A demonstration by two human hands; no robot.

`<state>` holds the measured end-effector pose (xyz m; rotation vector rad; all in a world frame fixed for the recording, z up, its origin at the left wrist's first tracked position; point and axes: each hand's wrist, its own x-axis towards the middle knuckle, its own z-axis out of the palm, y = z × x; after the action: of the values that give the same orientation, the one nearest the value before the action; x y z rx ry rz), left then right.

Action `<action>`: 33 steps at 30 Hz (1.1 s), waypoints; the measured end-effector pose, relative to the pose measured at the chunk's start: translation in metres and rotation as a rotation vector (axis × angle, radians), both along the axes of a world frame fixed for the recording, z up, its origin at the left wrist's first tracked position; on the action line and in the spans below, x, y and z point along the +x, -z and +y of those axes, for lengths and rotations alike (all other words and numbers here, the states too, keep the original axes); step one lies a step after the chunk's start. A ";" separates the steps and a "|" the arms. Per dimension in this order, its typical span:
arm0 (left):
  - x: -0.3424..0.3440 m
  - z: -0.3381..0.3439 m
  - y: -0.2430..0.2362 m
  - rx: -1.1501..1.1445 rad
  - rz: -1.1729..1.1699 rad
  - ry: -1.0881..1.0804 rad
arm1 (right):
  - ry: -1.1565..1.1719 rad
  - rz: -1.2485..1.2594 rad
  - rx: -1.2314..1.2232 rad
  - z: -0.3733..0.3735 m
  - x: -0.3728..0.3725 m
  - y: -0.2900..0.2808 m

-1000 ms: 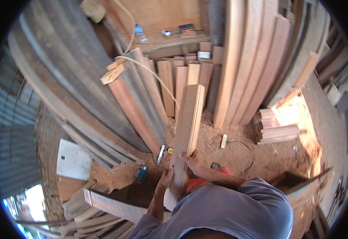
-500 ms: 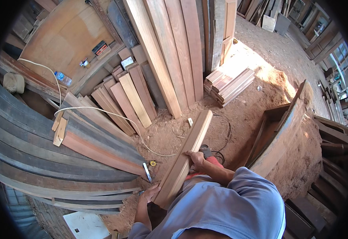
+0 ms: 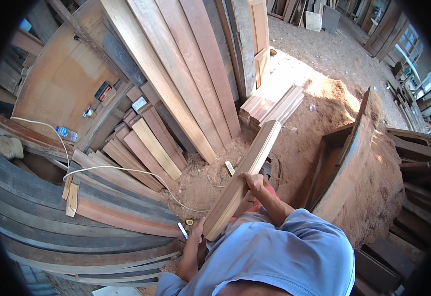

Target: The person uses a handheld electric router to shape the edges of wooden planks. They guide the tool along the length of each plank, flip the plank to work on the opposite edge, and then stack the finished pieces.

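Wooden board (image 3: 236, 186) at centre, left hand (image 3: 197, 230) gripping its near end, right hand (image 3: 253, 181) clasping its right edge midway, open sawdust floor (image 3: 294, 170) right, labelled bottle (image 3: 66, 133) far left, lettering unreadable.

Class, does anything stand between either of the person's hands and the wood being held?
Nothing visible does. The left hand touches the held wood at its left edge, near the closer end; the right hand grips its right edge farther along.
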<state>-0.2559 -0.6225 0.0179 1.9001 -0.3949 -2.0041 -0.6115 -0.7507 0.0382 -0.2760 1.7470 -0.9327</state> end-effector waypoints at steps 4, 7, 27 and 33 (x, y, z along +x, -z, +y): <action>-0.032 -0.035 0.054 -0.100 -0.162 0.043 | -0.062 0.045 0.122 -0.065 -0.042 0.010; -0.074 -0.067 0.058 -0.064 -0.229 0.128 | -0.064 0.022 0.048 -0.099 -0.089 0.038; -0.352 -0.332 0.060 0.047 0.344 -0.011 | 0.386 -0.452 -0.026 -0.317 -0.309 0.223; -0.385 -0.364 0.113 -0.020 0.306 0.132 | 0.424 -0.521 0.009 -0.307 -0.335 0.274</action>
<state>-0.6413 -0.9868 -0.0953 1.5555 -0.4642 -2.3213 -0.9460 -1.0573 -0.2360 0.3359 1.3397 -1.1726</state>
